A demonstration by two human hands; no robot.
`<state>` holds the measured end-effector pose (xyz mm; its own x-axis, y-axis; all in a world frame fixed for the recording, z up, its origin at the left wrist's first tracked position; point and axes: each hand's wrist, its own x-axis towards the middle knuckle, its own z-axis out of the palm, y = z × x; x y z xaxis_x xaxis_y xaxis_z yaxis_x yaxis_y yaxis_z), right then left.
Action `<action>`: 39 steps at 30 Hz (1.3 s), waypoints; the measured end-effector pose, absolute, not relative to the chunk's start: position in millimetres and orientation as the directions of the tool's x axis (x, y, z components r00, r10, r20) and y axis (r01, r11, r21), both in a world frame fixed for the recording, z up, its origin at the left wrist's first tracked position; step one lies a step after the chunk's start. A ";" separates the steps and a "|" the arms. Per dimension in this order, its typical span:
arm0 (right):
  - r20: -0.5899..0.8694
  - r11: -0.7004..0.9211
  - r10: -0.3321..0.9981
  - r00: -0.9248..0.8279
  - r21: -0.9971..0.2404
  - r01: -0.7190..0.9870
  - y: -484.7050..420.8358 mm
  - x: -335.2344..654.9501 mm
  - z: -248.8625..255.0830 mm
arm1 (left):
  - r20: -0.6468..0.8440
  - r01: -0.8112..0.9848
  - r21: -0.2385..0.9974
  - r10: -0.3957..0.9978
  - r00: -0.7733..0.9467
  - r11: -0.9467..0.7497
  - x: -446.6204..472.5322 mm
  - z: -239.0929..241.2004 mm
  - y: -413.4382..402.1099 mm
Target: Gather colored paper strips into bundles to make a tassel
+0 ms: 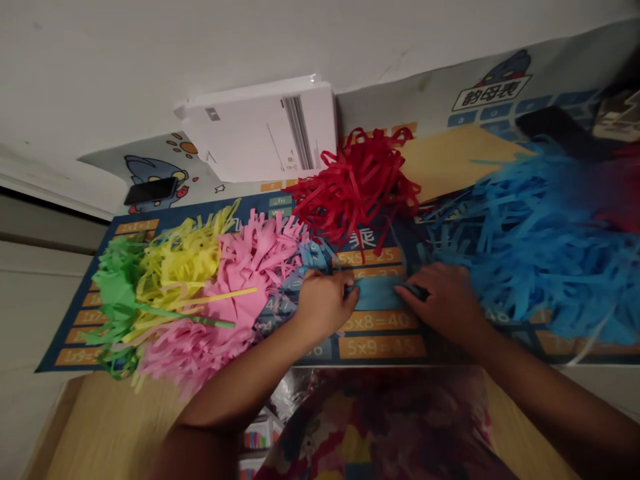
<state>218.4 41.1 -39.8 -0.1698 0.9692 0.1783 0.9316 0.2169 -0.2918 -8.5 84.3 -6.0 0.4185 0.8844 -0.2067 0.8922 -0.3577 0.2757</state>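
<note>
Head view: we are looking down at both hands meeting over a multiplication-table mat (383, 347) that is lying on a pale surface (30, 300).

Our left hand (325, 301) is curling closed, with its fingers pinching the left end of a blue paper piece (377, 293). Our right hand (445, 303) is gripping the right end of the same piece, with its fingers bent down onto it. The piece is lying flat on the mat between the two hands, just above the printed row reading 5x8=40.

- Just beside the left hand, and touching its outer side, the pink fringed paper (240, 280) is spreading out in a heap.
- The yellow fringed paper (185, 267) is overlapping the pink heap further left.
- The green fringed paper (116, 287) is sitting at the left edge of the mat.
- The red paper strips (357, 183) are bunching up beyond the hands.
- The blue paper strips (540, 233) are filling the mat to the right of the right hand, reaching right up to it.
- A yellow sheet (450, 160) is showing between the red and blue heaps, partly covered by both.
- A white box (265, 130) is resting at the far edge of the mat.
- A black phone (150, 191) is lying near the mat's far left corner.

A patterned garment (390, 427) is filling the lower middle of the frame.
</note>
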 end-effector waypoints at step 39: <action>0.199 0.624 0.780 -0.593 -0.169 0.763 43.1 222.0 -24.8 | 0.072 0.640 0.132 0.652 0.755 -0.757 -22.6 -5.7 78.7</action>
<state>222.0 43.1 -24.8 -0.5934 0.7798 0.1995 0.7630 0.6239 -0.1691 -22.6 78.7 -5.7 0.7551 0.6516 0.0724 0.6403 -0.7567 0.1322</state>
